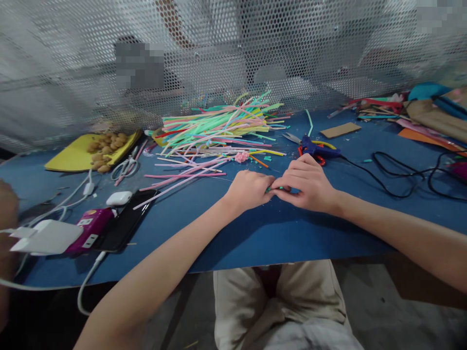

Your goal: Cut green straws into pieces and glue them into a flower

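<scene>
My left hand (pixel 251 193) and my right hand (pixel 304 187) meet above the front of the blue table (pixel 233 243). Both have their fingertips pinched on a small green piece (pixel 269 189), mostly hidden between the fingers. It looks like a short bit of a coloured stem. Just beyond my left hand sits a pink fuzzy cluster (pixel 241 157), with small green bits (pixel 267 158) beside it. A large pile of thin coloured stems (pixel 219 126), like pipe cleaners, lies behind. Close beyond my right hand is a blue glue gun (pixel 315 147), with a tool with metal jaws (pixel 292 138) next to it.
A black phone (pixel 126 221), a white charger (pixel 54 236) on a purple power block (pixel 93 226) and cables lie left. Brown nut-like things (pixel 105 146) rest on yellow sheets (pixel 69 154). A black cord (pixel 394 170) runs right. A perforated metal screen (pixel 226 53) stands behind the table.
</scene>
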A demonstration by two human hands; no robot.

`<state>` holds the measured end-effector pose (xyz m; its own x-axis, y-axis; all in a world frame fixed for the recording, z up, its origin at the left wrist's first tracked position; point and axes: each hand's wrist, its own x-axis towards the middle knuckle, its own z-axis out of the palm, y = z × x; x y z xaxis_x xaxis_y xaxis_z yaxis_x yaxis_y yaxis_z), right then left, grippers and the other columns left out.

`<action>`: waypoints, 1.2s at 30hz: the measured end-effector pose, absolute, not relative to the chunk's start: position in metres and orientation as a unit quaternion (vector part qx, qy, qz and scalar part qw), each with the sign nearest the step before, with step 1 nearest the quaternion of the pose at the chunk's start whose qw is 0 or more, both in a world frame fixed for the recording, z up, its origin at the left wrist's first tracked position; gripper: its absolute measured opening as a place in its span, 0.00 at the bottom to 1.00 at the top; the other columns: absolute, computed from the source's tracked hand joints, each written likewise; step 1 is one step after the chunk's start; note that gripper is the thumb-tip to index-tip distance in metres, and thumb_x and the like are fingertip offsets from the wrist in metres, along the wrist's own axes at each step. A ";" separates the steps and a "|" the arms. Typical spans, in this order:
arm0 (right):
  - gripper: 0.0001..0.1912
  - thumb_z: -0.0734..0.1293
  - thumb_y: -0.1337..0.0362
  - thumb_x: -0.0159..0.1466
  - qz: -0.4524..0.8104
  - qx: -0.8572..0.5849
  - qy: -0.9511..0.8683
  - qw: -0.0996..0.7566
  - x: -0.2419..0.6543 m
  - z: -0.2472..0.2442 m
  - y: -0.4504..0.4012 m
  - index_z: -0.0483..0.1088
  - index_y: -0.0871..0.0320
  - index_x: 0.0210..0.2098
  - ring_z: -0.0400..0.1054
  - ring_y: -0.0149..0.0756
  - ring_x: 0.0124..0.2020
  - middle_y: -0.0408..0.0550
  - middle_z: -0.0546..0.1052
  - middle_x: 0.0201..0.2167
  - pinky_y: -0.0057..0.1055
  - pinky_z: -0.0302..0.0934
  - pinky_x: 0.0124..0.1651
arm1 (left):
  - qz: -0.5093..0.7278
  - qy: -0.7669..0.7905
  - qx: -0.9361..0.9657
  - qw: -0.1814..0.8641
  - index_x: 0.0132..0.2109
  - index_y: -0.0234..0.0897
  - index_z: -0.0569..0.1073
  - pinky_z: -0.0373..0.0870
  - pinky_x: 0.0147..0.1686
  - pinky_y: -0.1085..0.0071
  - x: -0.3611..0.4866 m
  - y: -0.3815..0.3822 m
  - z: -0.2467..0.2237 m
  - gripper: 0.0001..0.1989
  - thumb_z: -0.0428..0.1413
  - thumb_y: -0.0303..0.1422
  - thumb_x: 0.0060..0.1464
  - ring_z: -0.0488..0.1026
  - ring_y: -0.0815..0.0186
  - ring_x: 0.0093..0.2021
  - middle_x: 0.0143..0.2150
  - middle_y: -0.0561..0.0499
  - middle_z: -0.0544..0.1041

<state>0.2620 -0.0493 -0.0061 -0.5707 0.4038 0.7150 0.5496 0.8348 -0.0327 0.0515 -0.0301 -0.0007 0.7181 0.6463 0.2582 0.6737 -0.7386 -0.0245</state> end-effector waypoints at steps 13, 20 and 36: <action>0.03 0.71 0.60 0.66 -0.102 -0.261 -0.886 0.369 0.264 -0.005 -0.051 0.78 0.49 0.35 0.69 0.35 0.31 0.38 0.81 0.25 0.43 0.55 0.44 | -0.080 -0.342 -0.933 0.073 0.41 0.38 0.76 0.63 0.29 0.64 0.057 -0.033 -0.001 0.09 0.53 0.36 0.63 0.82 0.54 0.37 0.33 0.47 0.81; 0.03 0.70 0.62 0.66 -0.114 -0.261 -0.885 0.369 0.263 -0.006 -0.051 0.78 0.50 0.36 0.69 0.35 0.31 0.38 0.80 0.25 0.43 0.55 0.44 | -0.087 -0.342 -0.933 0.075 0.40 0.38 0.75 0.62 0.28 0.66 0.056 -0.030 -0.003 0.09 0.52 0.36 0.64 0.81 0.55 0.36 0.32 0.47 0.81; 0.04 0.73 0.60 0.63 -0.014 -0.354 -0.828 0.435 0.270 -0.009 -0.037 0.80 0.51 0.32 0.66 0.33 0.27 0.40 0.75 0.21 0.40 0.57 0.42 | -0.252 -0.338 -0.905 0.059 0.67 0.37 0.65 0.75 0.49 0.65 0.045 -0.028 -0.004 0.39 0.57 0.58 0.59 0.77 0.55 0.59 0.63 0.40 0.76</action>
